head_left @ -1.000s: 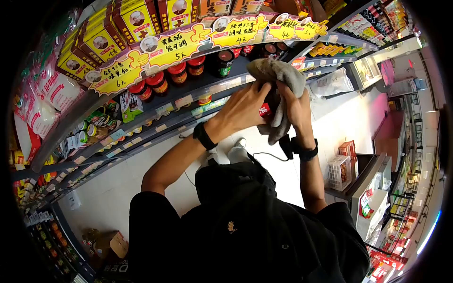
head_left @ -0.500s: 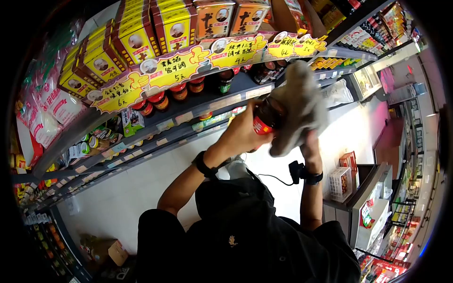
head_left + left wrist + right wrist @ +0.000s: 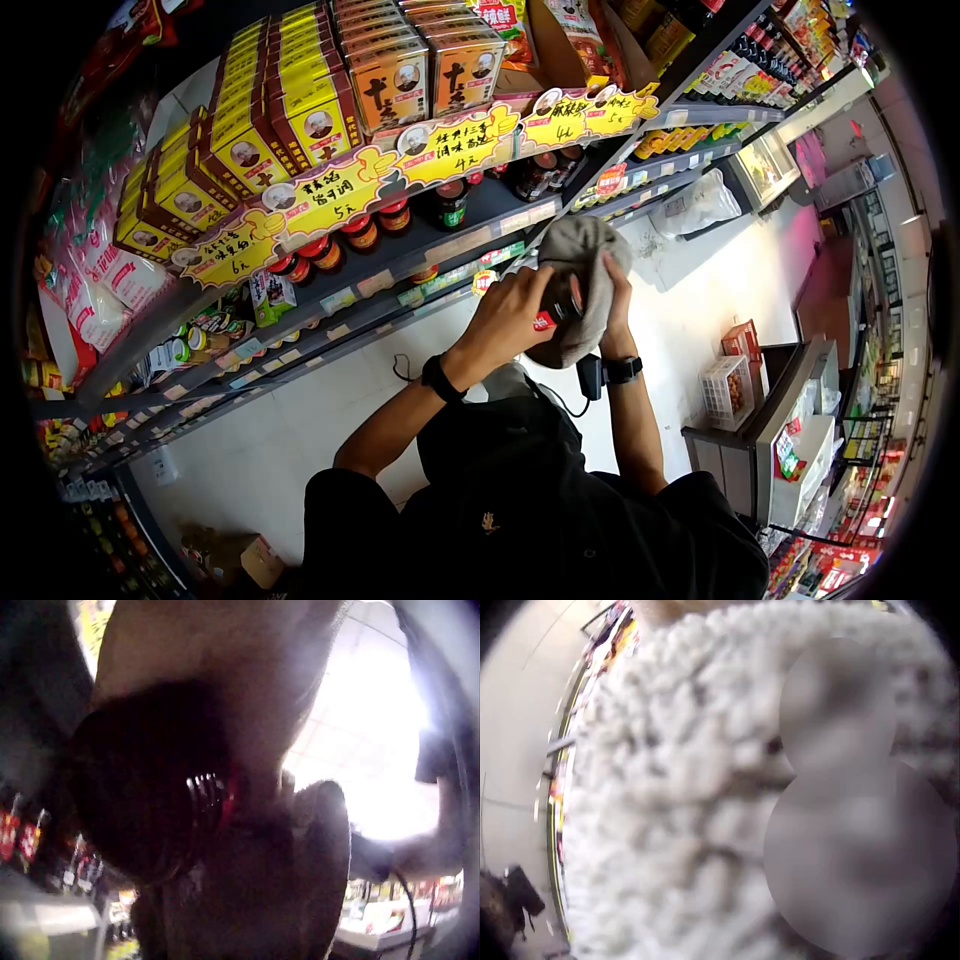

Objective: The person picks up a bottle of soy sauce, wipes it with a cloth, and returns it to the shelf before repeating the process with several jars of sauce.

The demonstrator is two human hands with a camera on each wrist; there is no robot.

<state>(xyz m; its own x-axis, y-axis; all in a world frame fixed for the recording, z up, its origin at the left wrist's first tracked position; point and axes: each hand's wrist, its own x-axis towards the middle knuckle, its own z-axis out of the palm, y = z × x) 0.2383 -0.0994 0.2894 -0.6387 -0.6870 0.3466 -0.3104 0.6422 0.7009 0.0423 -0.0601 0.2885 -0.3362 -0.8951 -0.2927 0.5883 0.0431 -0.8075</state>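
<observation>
In the head view a dark jar (image 3: 562, 298) with a red label is gripped by the left hand (image 3: 502, 325), its fingers curled round it. The right hand (image 3: 618, 305) holds a grey cloth (image 3: 590, 270) against the jar's far side and end. In the left wrist view the jar (image 3: 150, 787) looks very dark, with the cloth (image 3: 319, 847) beside and below it. Fluffy cloth (image 3: 675, 780) fills most of the right wrist view, and the fingers there are mostly hidden.
A curved shelf carries yellow boxes (image 3: 310, 120) above price signs (image 3: 335, 195), with red-lidded jars (image 3: 360, 232) and a green-labelled jar (image 3: 451, 205) on the level below. A white bag (image 3: 697, 203) lies at the shelf's right end. A white basket (image 3: 727, 390) stands near the counter.
The cloth was swung up off the jar and is now wrapped against it again. Both hands have moved lower and slightly left, and the shelf boxes show more fully.
</observation>
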